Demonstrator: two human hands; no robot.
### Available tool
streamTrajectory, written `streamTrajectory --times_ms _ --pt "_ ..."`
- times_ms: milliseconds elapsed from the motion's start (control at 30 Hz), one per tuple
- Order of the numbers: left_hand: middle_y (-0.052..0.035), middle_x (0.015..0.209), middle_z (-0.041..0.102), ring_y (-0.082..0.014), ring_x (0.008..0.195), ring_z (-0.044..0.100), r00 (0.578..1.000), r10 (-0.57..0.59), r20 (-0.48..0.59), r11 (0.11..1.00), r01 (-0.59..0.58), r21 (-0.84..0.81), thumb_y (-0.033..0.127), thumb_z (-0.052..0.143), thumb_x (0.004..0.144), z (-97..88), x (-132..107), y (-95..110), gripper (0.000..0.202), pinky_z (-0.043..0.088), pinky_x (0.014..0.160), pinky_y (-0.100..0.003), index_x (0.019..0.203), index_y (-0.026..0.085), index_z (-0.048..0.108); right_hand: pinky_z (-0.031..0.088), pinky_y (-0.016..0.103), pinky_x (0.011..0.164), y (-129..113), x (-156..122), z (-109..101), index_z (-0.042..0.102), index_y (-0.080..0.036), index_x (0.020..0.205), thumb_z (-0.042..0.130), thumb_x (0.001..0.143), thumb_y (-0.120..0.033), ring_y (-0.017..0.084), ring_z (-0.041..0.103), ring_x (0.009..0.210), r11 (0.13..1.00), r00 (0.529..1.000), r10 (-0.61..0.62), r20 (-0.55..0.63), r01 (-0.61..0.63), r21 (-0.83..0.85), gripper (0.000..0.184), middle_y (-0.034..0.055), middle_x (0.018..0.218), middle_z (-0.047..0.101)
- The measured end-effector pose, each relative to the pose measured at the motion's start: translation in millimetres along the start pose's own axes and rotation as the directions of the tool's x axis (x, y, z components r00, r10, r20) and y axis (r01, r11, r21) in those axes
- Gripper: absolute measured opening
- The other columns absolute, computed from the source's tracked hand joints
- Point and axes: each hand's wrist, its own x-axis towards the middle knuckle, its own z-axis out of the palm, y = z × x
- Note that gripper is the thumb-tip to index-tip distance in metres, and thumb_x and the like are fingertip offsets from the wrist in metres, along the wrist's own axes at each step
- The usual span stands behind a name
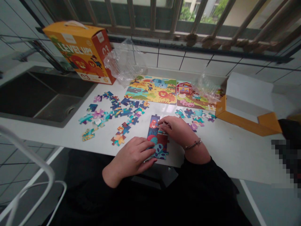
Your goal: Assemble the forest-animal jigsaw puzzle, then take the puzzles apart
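In front of me lies a partly joined jigsaw puzzle section [161, 153], dark blue and brown with teal leaf shapes. My left hand [135, 154] rests over its left side, fingers stretched out and touching the pieces. At the upper right of the section, my right hand [175, 128] has thumb and fingers closed on a puzzle piece [161, 132], which the fingers mostly cover. Loose puzzle pieces [98, 113] are scattered to the left, some joined or overlapping. Another group of puzzle pieces [198, 116] lies beyond my right hand.
Behind are a yellow animal picture puzzle [162, 91] and a farm picture puzzle [185, 99], with crumpled clear plastic [127, 64] nearby. An orange "Level Up!" box [80, 53] stands beside the sink [47, 94]. At right sits an open box [246, 116].
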Motion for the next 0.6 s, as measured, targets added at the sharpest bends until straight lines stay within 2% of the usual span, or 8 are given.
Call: streamTrajectory --times_ms 400,600 --pt "-0.0103 0.123 0.080 -0.0289 0.107 0.073 1.000 0.004 -0.013 1.000 -0.004 0.001 0.032 0.071 0.104 0.8 -0.1 -0.4 0.019 0.058 0.090 -0.046 0.119 0.021 0.073 0.054 0.035 0.093 1.5 -2.0 1.7 0.082 -0.023 0.113 0.066 0.102 -0.014 0.023 0.077 0.105 1.000 0.999 -0.011 -0.040 0.012 0.028 0.021 0.0056 0.113 0.085" --pt "-0.0100 0.123 0.079 -0.0287 0.106 0.072 1.000 0.001 -0.006 1.000 -0.001 0.001 0.032 0.071 0.104 1.0 -0.8 -0.5 0.019 0.057 0.090 -0.046 0.120 0.022 0.073 0.055 0.036 0.099 7.2 -2.5 4.1 0.082 -0.021 0.118 0.065 0.103 -0.014 0.024 0.076 0.112 0.998 0.997 -0.021 -0.069 0.025 0.062 0.024 0.0083 0.120 0.083"
